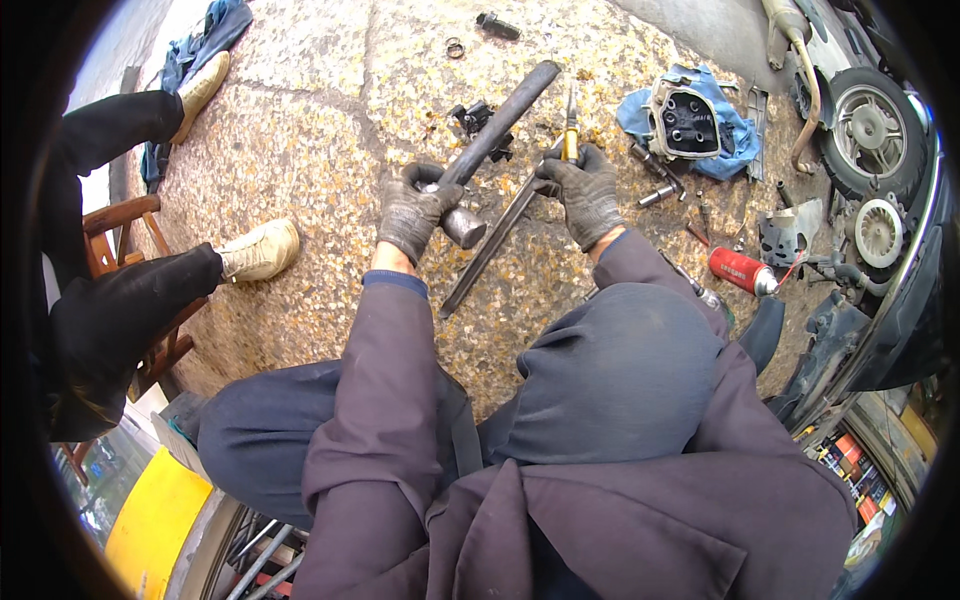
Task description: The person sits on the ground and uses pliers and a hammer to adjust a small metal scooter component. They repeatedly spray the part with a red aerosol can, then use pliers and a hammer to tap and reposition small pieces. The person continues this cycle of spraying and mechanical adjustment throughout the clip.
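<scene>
My gloved left hand point(408, 215) is closed round a hammer point(505, 113) close to its head. The dark handle slants up and away to the right, and the thick round metal head pokes out beside my fingers. In my gloved right hand point(585, 195) is a screwdriver point(571, 143) with a yellow handle, its shaft pointing away from me. A long dark metal bar point(495, 243) runs from under my right fingers down to the left. Whether those fingers also grip the bar, I cannot tell. Behind the hammer handle lie small black parts point(470, 118), partly hidden.
On the speckled floor at right lie a metal engine cover point(688, 120) on a blue cloth point(740, 140), a socket tool point(657, 193) and a red spray can point(740, 270). A wheel point(868, 130) stands farther right. Another person's shoe point(262, 250) rests at left, by a wooden stool point(122, 215).
</scene>
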The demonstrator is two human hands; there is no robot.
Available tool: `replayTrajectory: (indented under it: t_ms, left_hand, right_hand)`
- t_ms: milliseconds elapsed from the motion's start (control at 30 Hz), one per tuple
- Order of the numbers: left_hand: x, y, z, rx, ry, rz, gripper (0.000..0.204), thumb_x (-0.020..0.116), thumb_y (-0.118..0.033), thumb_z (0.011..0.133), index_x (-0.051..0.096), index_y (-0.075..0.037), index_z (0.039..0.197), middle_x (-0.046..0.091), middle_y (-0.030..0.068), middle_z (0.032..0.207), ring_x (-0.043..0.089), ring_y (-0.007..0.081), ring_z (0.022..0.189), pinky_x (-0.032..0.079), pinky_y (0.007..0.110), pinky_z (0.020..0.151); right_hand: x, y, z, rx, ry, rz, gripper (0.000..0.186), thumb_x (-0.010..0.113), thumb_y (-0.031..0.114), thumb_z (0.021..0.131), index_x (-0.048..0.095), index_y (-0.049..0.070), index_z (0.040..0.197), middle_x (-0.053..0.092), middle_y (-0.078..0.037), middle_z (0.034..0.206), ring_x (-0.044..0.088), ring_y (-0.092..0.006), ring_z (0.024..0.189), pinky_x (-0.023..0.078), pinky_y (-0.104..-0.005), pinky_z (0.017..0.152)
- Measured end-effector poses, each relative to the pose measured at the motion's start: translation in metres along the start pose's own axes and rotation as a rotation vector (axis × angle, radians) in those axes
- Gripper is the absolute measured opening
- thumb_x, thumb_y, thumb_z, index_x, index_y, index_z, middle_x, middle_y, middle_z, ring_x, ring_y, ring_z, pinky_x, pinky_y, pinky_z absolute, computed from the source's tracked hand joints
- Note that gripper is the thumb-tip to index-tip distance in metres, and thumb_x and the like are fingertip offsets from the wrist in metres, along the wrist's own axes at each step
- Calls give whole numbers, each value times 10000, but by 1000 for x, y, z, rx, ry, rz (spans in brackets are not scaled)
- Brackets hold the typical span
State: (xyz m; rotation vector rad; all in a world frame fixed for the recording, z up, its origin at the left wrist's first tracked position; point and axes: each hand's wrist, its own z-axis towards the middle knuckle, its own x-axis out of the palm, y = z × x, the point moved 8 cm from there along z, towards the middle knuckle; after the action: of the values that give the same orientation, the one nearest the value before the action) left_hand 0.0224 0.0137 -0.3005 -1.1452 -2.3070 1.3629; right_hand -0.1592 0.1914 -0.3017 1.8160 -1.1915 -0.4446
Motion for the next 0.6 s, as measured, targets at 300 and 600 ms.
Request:
replayTrajectory:
  t_ms: [300, 600]
  left_hand:
    - [0, 39, 20, -424, 114, -524, 258, 717, -239, 842, 649, -103, 1050, 659, 79, 871, 609, 200, 651, 505, 318, 534]
    - [-6, 46, 33, -414, 145, -521, 260, 722, -246, 849, 664, -105, 1060, 675, 80, 884, 631, 188, 700, 503, 315, 579]
  right_hand:
    - [29, 35, -17, -489, 175, -1127, 322, 769, 254, 728, 683, 53, 964, 632, -159, 946, 661, -302, 834, 561, -426, 752]
    - [86, 62, -8, -354, 507, -1626, 694, 751, 587, 740, 635, 163, 1277, 598, -213, 1193, 641, -357, 1052, 542, -463, 899]
